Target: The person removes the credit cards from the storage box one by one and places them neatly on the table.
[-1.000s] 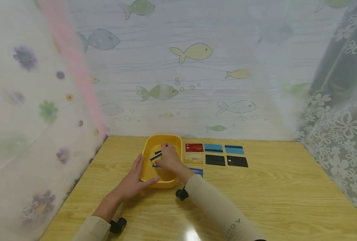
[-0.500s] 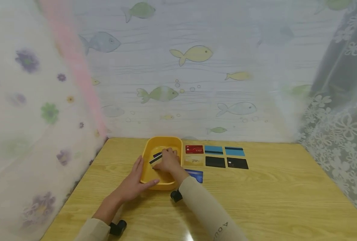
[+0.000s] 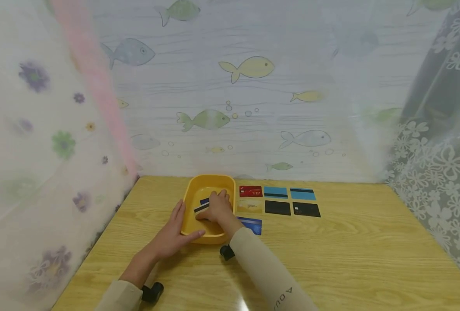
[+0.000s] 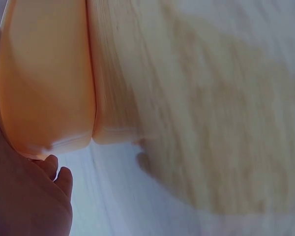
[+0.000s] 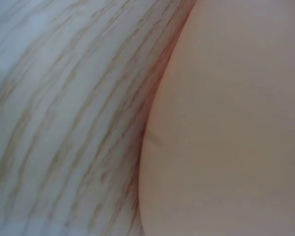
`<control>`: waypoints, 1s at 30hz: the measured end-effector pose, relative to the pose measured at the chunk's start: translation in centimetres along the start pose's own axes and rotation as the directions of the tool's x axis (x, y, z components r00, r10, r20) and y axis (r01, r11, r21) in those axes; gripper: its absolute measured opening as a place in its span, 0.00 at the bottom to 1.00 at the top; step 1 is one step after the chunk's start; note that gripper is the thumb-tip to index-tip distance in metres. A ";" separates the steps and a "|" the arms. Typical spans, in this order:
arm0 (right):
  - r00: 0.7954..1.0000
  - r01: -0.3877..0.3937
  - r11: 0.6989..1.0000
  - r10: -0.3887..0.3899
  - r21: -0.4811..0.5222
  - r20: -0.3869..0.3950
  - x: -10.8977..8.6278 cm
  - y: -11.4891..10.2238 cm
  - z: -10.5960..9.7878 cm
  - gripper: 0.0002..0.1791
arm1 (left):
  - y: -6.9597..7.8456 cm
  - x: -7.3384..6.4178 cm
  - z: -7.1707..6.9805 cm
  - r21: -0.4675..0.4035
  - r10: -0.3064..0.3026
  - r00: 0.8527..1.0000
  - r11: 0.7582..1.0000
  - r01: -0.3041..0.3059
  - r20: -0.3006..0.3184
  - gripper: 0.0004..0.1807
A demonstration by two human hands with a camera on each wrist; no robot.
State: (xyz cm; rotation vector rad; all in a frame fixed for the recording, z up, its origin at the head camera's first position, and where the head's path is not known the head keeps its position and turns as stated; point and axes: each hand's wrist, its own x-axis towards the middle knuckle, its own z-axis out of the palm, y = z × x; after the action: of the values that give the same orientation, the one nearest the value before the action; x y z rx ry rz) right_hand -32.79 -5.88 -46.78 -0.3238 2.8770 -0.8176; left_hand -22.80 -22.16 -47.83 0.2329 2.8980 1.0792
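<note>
My right hand (image 3: 219,209) is inside a yellow plastic bin (image 3: 193,226), pinching a pale gold card (image 3: 201,211) with a black stripe. The card is tilted, and a dark blue card (image 3: 204,201) shows partly behind it. Along the bin's left wall lie the straight fingers of my left hand (image 3: 171,233), its thumb extended over the front edge. In the left wrist view the left hand (image 4: 29,196) touches the bin's outer wall (image 4: 44,83). The right wrist view shows only the bin's wall (image 5: 226,123) and the table; the right hand is out of that view.
Right of the bin, cards lie in rows: red (image 3: 250,191) and two light blue (image 3: 275,192) at the back, then gold (image 3: 249,206) and two black (image 3: 278,207). A blue card (image 3: 251,225) lies nearer, partly behind the right arm. Printed fabric (image 3: 253,129) hangs behind the wooden table (image 3: 362,250).
My right hand has shifted slightly right and lower within the bin, still pinching the striped card. More of the blue card on the table shows. The left hand has stayed in place.
</note>
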 end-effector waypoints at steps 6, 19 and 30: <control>1.000 -0.012 1.000 0.012 0.007 0.013 -0.1 -0.1 0.3 0.53 | 0.0 -0.2 -0.1 0.007 -0.013 1.000 1.000 0.013 0.007 0.67; 0.994 0.096 0.992 -0.100 0.079 0.052 0.1 0.3 0.2 0.31 | -0.2 -0.1 -0.1 -0.007 -0.006 1.000 1.000 0.006 0.007 0.66; 0.949 0.275 0.933 -0.302 0.232 0.090 0.6 0.4 -0.5 0.27 | -0.2 0.1 0.1 0.010 0.013 1.000 1.000 -0.013 0.000 0.67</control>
State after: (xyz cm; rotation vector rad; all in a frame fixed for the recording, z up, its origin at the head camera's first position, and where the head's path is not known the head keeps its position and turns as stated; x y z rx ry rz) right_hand -33.49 -5.41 -46.56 -0.7568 2.6270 -1.1051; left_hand -22.90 -22.25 -48.01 0.2529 2.9067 1.0663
